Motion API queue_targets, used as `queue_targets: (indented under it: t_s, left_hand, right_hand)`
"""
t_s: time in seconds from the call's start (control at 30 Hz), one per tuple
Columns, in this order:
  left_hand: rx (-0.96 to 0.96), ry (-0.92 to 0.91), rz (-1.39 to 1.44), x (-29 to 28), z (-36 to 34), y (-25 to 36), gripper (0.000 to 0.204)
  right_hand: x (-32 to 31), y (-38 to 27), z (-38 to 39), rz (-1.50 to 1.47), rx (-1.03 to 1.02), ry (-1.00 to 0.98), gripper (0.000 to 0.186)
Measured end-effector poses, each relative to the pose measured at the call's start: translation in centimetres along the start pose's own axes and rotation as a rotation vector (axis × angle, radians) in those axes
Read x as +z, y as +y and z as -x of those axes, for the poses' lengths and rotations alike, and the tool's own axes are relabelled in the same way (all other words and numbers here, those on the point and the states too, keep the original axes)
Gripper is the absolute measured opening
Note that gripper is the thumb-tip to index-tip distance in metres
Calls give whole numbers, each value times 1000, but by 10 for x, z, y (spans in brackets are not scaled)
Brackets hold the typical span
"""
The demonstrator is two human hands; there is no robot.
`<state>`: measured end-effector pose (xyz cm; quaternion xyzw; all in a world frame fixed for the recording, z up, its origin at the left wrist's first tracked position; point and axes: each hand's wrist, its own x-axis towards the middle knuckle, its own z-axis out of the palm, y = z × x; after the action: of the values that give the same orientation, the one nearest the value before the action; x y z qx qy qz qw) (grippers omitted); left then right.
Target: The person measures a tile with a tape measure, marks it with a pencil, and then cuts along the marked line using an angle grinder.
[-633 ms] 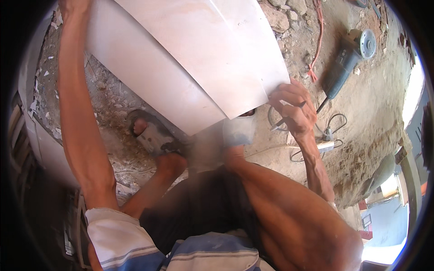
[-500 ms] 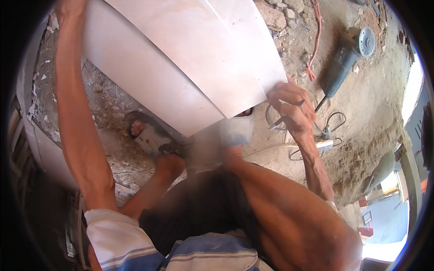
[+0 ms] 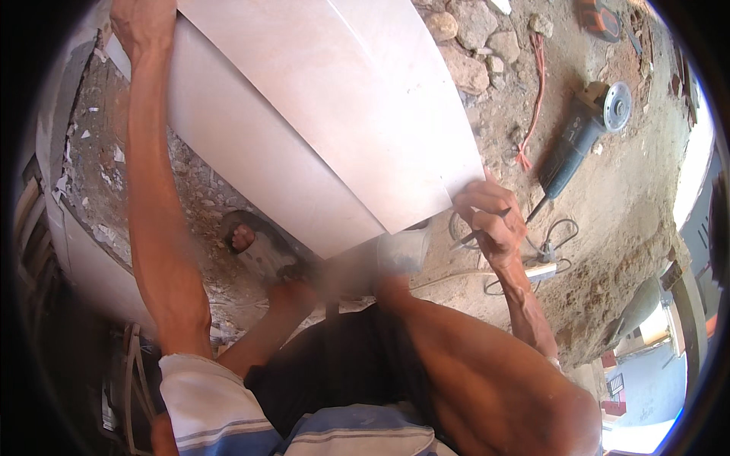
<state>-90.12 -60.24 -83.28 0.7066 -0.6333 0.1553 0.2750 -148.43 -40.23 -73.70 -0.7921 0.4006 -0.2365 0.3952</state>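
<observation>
Two large pale tiles lie one over the other, the top one shifted to the right so a strip of the lower tile shows. My left hand grips the far left edge of the tiles; the picture's upper rim cuts off part of its fingers. At the near right corner of the top tile, my right hand is closed with its fingertips on the edge. A thin pen-like stick also sits between its fingers. The tiles' near corners hang over my feet.
To the right, an angle grinder lies on dusty ground, near a reddish cord and a white power strip with dark cables. Stones and an orange-black tool lie farther off. Rubble lies at the left.
The whole view has shifted, so the tiles, hands and grinder appear lower in the picture. The orange-black tool shows more fully at the upper right. Both hands keep their hold.
</observation>
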Motion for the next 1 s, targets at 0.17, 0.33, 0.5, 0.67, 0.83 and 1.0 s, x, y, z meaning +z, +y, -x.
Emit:
queue_targets:
  t_s: [0.17, 0.33, 0.5, 0.67, 0.83, 1.0]
  left_hand:
    - [-581, -21, 428, -41, -9, 91, 38]
    - [-621, 42, 480, -48, -11, 114, 34]
    - [-603, -37, 483, -49, -13, 108, 35]
    - [-580, -48, 376, -50, -16, 117, 33]
    - [-562, -49, 369, -49, -17, 119, 33]
    - [-519, -32, 335, -47, -14, 115, 34]
  right_hand:
    - [-9, -9, 4, 55, 34, -23, 30]
    - [-11, -5, 6, -29, 31, -54, 33]
    - [-12, -8, -1, 15, 12, -75, 35]
    - [-9, -8, 0, 41, 15, -54, 37]
    - [-9, -9, -1, 74, 3, -52, 49]
    - [-11, -11, -2, 90, 16, -66, 49]
